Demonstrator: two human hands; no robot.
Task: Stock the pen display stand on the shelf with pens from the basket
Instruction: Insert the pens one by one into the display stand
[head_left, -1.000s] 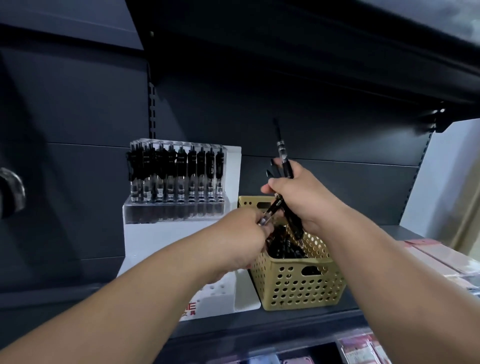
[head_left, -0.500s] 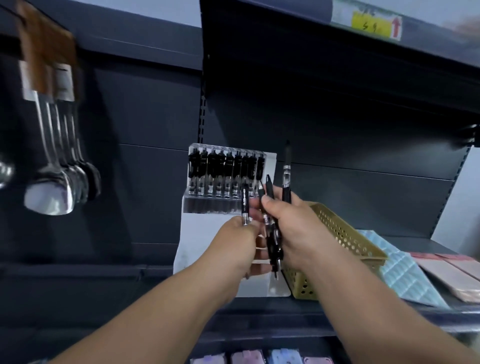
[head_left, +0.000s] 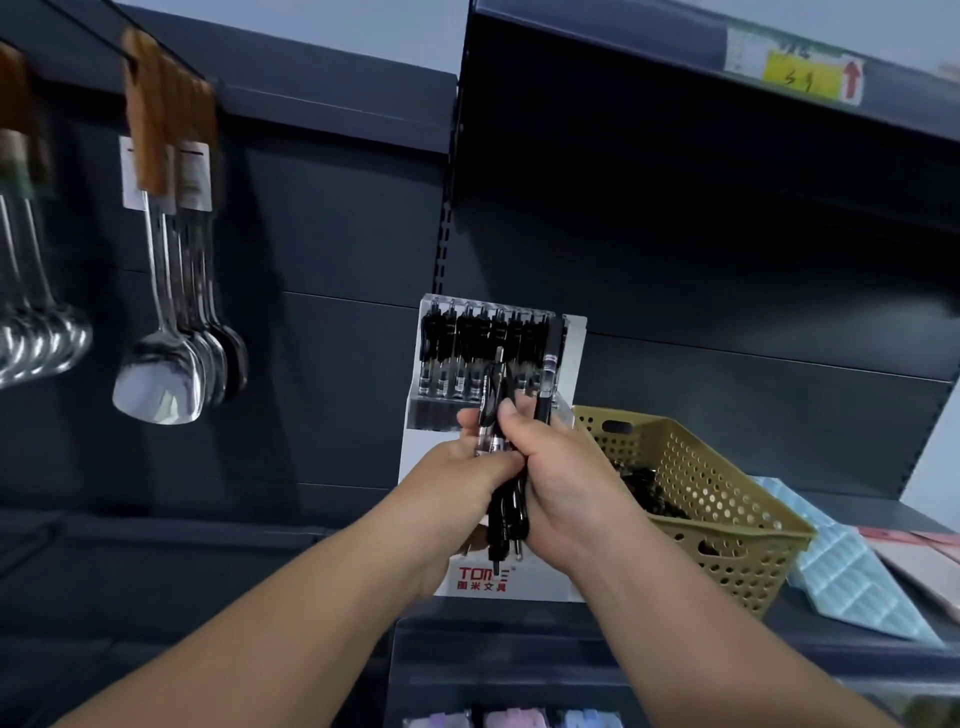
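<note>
Fingers (head_left: 511, 423) of right hand (head_left: 563, 478) curl tight round pen bundle (head_left: 506, 514), left hand (head_left: 462, 473) also closed on its left side, both held in front of pen display stand (head_left: 423, 457), with basket (head_left: 727, 519) holding spare pens (head_left: 647, 491) just right of it on shelf (head_left: 675, 626).

Illumination is dim, from above and in front. The upper shelf (head_left: 597, 41) casts deep shadow beneath it. The hanging steel spoons (head_left: 156, 387) show glare and blur. The white pen display stand (head_left: 426, 462) reads brightest. Frame edges bow.
</note>
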